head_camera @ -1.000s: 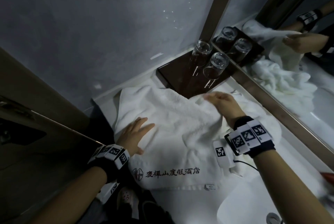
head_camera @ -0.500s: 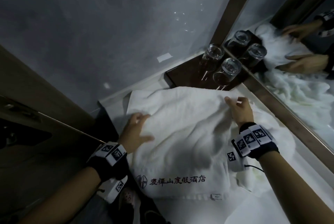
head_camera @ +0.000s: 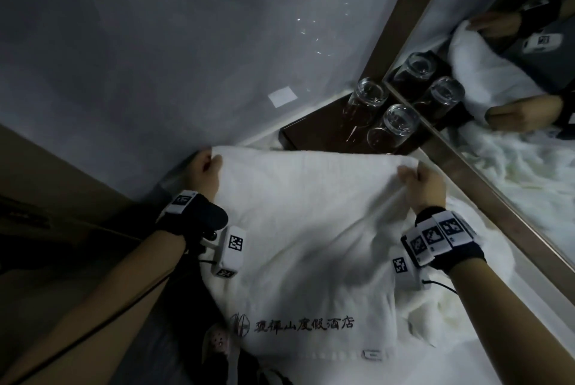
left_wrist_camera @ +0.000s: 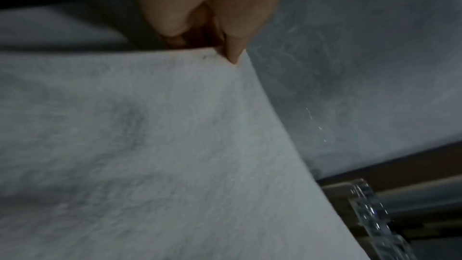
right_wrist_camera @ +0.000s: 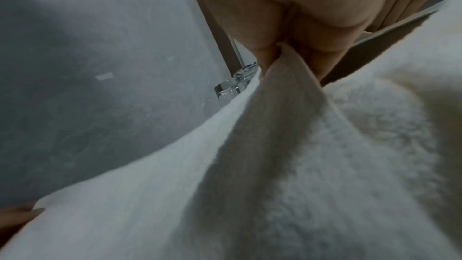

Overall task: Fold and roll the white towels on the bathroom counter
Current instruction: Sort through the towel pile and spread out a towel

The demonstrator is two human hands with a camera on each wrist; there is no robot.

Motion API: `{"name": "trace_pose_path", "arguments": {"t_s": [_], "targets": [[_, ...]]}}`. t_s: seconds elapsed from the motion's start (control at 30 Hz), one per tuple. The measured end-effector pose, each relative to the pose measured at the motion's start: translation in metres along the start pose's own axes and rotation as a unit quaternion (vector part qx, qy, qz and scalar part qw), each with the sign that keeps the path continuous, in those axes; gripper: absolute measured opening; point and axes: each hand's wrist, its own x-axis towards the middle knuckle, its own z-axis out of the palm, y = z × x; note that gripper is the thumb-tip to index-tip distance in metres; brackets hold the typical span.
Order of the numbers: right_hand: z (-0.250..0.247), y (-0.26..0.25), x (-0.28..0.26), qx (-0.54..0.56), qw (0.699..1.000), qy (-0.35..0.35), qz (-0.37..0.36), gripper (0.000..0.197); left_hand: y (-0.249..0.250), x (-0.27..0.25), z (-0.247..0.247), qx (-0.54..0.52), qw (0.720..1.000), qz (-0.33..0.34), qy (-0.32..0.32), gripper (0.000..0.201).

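A white towel [head_camera: 305, 229] with dark printed lettering near its front hem lies across the counter, its far edge lifted and stretched between my hands. My left hand [head_camera: 207, 167] pinches the far left corner [left_wrist_camera: 225, 54]. My right hand [head_camera: 413, 176] pinches the far right corner, where the cloth [right_wrist_camera: 282, 62] bunches between thumb and fingers. More crumpled white towel [head_camera: 460, 300] lies under and to the right of my right forearm.
A dark tray [head_camera: 314, 135] with two upturned glasses [head_camera: 393, 123] stands in the corner just beyond the towel's far edge. A mirror [head_camera: 513, 104] runs along the right, a grey wall [head_camera: 186, 42] behind. The counter's left edge drops off beside my left wrist.
Both hands went from lying flat on the towel to its far corners, gripped them and lifted the far edge taut.
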Motion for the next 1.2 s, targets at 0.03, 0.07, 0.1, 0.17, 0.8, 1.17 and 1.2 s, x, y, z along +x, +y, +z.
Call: {"name": "trace_pose_path", "arguments": {"t_s": [0.03,0.07,0.1,0.17,0.8,1.17,1.2], "targets": [[-0.002,0.001,-0.001,0.006,1.000,0.012,0.002,0.029,0.000,-0.001,-0.003,-0.026,1.000,0.005,-0.005,0.026],[-0.003,0.001,-0.003,0.006,1.000,0.009,0.008,0.027,-0.001,-0.002,-0.006,-0.044,0.998,0.005,-0.032,0.034],[-0.003,0.001,-0.006,0.000,1.000,-0.005,0.012,0.024,-0.002,-0.006,-0.009,-0.053,0.996,0.001,-0.071,0.041],[0.000,0.003,-0.018,-0.013,1.000,-0.025,0.008,0.027,-0.004,-0.016,-0.014,-0.001,0.992,0.017,-0.124,0.049],[0.014,0.069,-0.166,-0.041,0.985,-0.168,0.013,0.043,-0.074,-0.203,-0.003,0.349,0.803,0.296,-0.383,0.075],[0.006,0.111,-0.203,0.008,0.994,-0.090,0.059,0.022,-0.096,-0.231,-0.018,0.415,0.745,0.333,-0.402,0.068],[0.007,0.115,-0.207,0.022,0.994,-0.086,0.063,0.023,-0.096,-0.233,-0.018,0.417,0.749,0.331,-0.395,0.066]]}}
